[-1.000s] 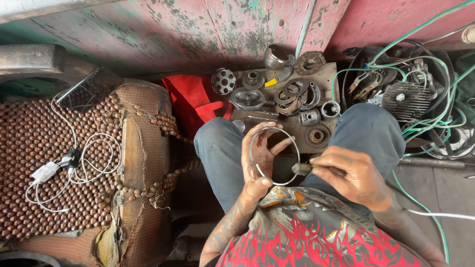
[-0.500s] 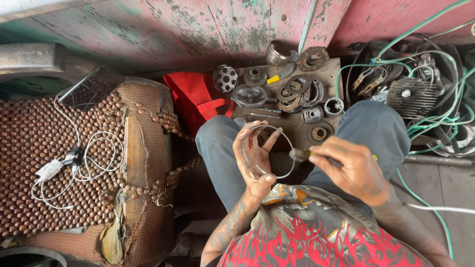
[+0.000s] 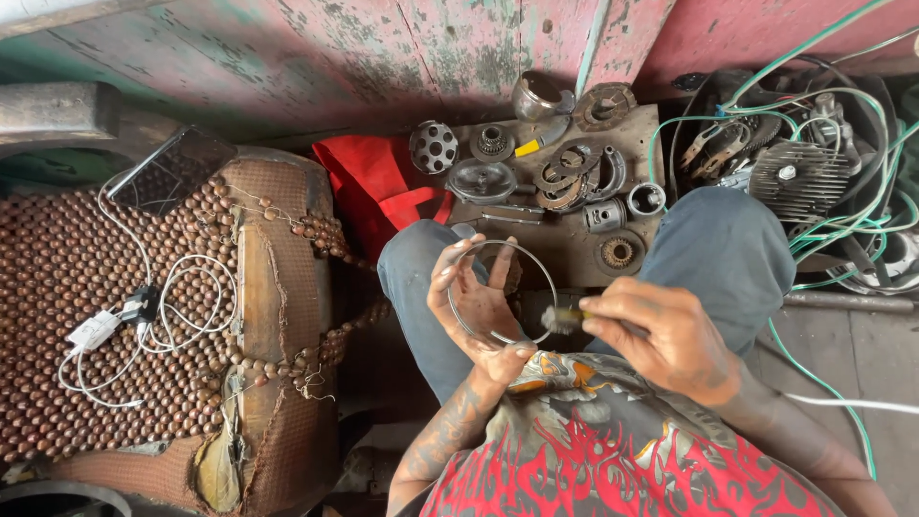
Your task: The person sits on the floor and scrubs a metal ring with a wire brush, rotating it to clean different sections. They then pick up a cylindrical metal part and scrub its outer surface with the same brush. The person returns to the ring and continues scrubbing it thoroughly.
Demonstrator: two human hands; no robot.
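Note:
My left hand [image 3: 476,304] holds a thin metal ring [image 3: 533,257] upright between my knees, fingers and thumb pinching its left and lower rim. My right hand [image 3: 661,330] grips a small brush [image 3: 558,319] with a yellowish handle; its bristle tip touches the ring's lower right edge. Both hands sit above my lap, over blue jeans and a flame-print shirt.
A wooden board [image 3: 574,244] ahead carries several dirty engine parts: gears, clutch plates, a piston, a perforated drum [image 3: 433,146]. A red cloth [image 3: 373,191] lies left of it. A finned cylinder head [image 3: 799,180] and green cables are at right. A beaded seat [image 3: 96,316] holds a phone and white charger cable.
My left hand and the ring have drifted left and slightly lower. My right hand has followed left, bringing the brush tip onto the ring's lower right rim.

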